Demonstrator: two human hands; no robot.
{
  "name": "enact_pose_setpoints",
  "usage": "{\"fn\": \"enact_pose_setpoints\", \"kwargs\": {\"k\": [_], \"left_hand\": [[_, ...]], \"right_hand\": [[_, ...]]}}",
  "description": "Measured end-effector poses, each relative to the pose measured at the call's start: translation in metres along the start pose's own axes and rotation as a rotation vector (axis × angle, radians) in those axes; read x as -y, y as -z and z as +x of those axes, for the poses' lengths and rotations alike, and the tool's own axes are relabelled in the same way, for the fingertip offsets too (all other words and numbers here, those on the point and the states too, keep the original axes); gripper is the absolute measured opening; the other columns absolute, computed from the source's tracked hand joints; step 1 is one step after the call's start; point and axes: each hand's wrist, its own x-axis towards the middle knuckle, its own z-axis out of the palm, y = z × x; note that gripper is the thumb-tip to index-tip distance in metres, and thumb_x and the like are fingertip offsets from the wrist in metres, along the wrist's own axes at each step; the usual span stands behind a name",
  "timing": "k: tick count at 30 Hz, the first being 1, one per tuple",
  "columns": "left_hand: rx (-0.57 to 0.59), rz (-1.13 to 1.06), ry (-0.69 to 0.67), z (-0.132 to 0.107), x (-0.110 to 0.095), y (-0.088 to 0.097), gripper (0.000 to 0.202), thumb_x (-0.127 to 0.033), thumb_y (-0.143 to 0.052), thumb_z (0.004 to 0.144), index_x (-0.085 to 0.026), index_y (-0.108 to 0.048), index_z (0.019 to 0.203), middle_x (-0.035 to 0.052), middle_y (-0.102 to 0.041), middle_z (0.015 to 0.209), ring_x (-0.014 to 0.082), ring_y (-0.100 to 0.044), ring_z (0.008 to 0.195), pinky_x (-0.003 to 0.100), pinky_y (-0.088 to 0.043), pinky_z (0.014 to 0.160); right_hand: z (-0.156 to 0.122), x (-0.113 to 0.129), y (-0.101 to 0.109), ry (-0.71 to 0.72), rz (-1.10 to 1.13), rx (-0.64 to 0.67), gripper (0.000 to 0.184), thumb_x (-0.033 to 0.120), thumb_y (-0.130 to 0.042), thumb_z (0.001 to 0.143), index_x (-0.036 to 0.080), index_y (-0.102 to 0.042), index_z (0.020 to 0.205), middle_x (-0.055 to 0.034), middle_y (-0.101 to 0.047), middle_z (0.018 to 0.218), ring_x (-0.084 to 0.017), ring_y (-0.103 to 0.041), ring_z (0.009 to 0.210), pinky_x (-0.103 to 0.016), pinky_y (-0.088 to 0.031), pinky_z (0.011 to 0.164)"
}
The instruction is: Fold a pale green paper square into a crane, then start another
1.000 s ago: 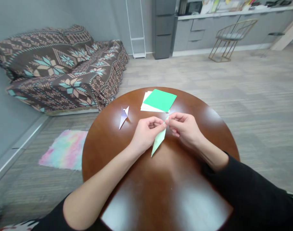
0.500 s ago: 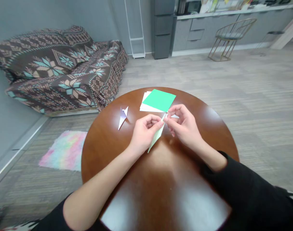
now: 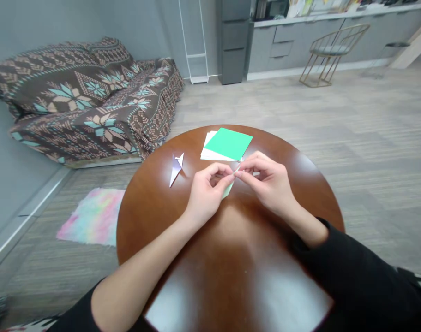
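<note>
Between my two hands is a folded pale green paper, mostly hidden behind the fingers. My left hand pinches it from the left with thumb and forefinger. From the right, my right hand pinches its upper end, with the fingertips of both hands nearly touching. Just beyond the hands lies a bright green paper sheet on top of a stack of white paper. A folded white and purple paper figure rests on the table to the left of my left hand.
The round brown wooden table is under my hands. Past it stand a sofa with a patterned cover at the left and a gold wire chair at the back right. A pastel fluffy rug lies on the floor.
The pale green paper has turned between my fingers, so less of it shows below my left hand. My right hand's fingers have closed in on its upper end.
</note>
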Motion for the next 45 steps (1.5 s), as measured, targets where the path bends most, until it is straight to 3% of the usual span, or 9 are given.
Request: {"fn": "enact_pose_setpoints", "kwargs": {"k": [10,12,14,16,21,26,35,42,45], "left_hand": [[0.036,-0.05,0.022,-0.003,-0.001,-0.003,0.012,-0.027,-0.073,0.085,-0.017,-0.068,0.082,0.0013,-0.067,0.08,0.0134,-0.059,0.074,0.024,-0.046,0.072],[0.049,-0.06,0.068,-0.004,0.002,-0.005,0.012,-0.026,-0.074,0.082,-0.016,-0.068,0.078,0.001,-0.066,0.077,0.0131,-0.059,0.072,0.024,-0.046,0.072],[0.086,-0.078,0.136,-0.006,0.006,-0.008,0.013,-0.024,-0.076,0.079,-0.016,-0.067,0.074,0.0006,-0.065,0.073,0.0124,-0.057,0.069,0.025,-0.045,0.07],[0.111,-0.132,0.184,-0.007,0.01,-0.01,0.015,-0.026,-0.077,0.078,-0.016,-0.067,0.075,0.0001,-0.063,0.071,0.0119,-0.055,0.067,0.024,-0.044,0.069],[-0.027,-0.252,0.155,-0.004,0.011,-0.01,0.019,-0.031,-0.078,0.079,-0.017,-0.064,0.078,-0.001,-0.061,0.074,0.0115,-0.053,0.067,0.024,-0.044,0.067],[-0.058,-0.306,0.148,-0.001,0.011,-0.008,0.02,-0.031,-0.079,0.079,-0.017,-0.066,0.081,0.0002,-0.066,0.079,0.0121,-0.058,0.072,0.024,-0.045,0.072],[-0.028,-0.33,0.29,0.0,0.014,-0.005,0.026,-0.026,-0.085,0.071,-0.016,-0.068,0.086,0.0011,-0.072,0.078,0.0119,-0.064,0.07,0.023,-0.047,0.07],[-0.075,-0.341,0.273,0.0,0.016,-0.004,0.028,-0.023,-0.086,0.07,-0.016,-0.065,0.086,-0.0007,-0.072,0.073,0.0107,-0.065,0.067,0.022,-0.048,0.068],[-0.064,-0.344,0.26,0.0,0.016,-0.004,0.028,-0.022,-0.086,0.07,-0.015,-0.064,0.086,-0.0012,-0.071,0.073,0.0099,-0.065,0.067,0.021,-0.048,0.068]], "right_hand": [[-0.002,-0.002,-0.003,-0.192,0.23,-0.113,0.014,0.02,-0.08,0.076,0.019,-0.071,0.065,0.0013,-0.059,0.066,-0.011,-0.048,0.06,-0.028,-0.035,0.055],[0.003,-0.004,0.001,-0.276,0.349,-0.194,0.017,0.021,-0.081,0.073,0.018,-0.069,0.062,0.0027,-0.056,0.063,-0.008,-0.042,0.053,-0.026,-0.029,0.049],[0.008,-0.008,0.006,-0.326,0.517,-0.38,0.024,0.022,-0.081,0.071,0.019,-0.062,0.057,0.006,-0.049,0.055,-0.005,-0.03,0.045,-0.024,-0.021,0.043],[0.011,-0.012,0.008,-0.342,0.547,-0.457,0.025,0.021,-0.084,0.068,0.018,-0.062,0.058,0.0083,-0.042,0.049,-0.004,-0.027,0.043,-0.023,-0.019,0.042],[0.002,-0.015,-0.002,-0.486,0.496,-0.194,0.021,0.035,-0.082,0.079,0.019,-0.07,0.08,0.0074,-0.047,0.051,-0.007,-0.038,0.043,-0.022,-0.027,0.041],[-0.003,-0.007,-0.006,-0.52,0.37,0.054,0.027,0.04,-0.081,0.079,0.016,-0.071,0.078,0.0053,-0.053,0.052,-0.007,-0.044,0.041,-0.022,-0.033,0.04],[-0.002,-0.007,-0.007,-0.542,0.345,-0.011,0.025,0.038,-0.081,0.076,0.015,-0.071,0.073,0.0053,-0.05,0.047,-0.007,-0.04,0.041,-0.023,-0.028,0.041],[-0.004,-0.007,-0.014,-0.749,0.65,-0.02,0.026,0.028,-0.091,0.061,0.015,-0.071,0.072,0.0051,-0.051,0.054,-0.006,-0.036,0.048,-0.02,-0.022,0.042],[-0.005,-0.005,-0.014,-0.84,0.755,0.003,0.025,0.025,-0.091,0.062,0.012,-0.073,0.073,0.0048,-0.049,0.058,-0.004,-0.032,0.052,-0.019,-0.018,0.042]]}}
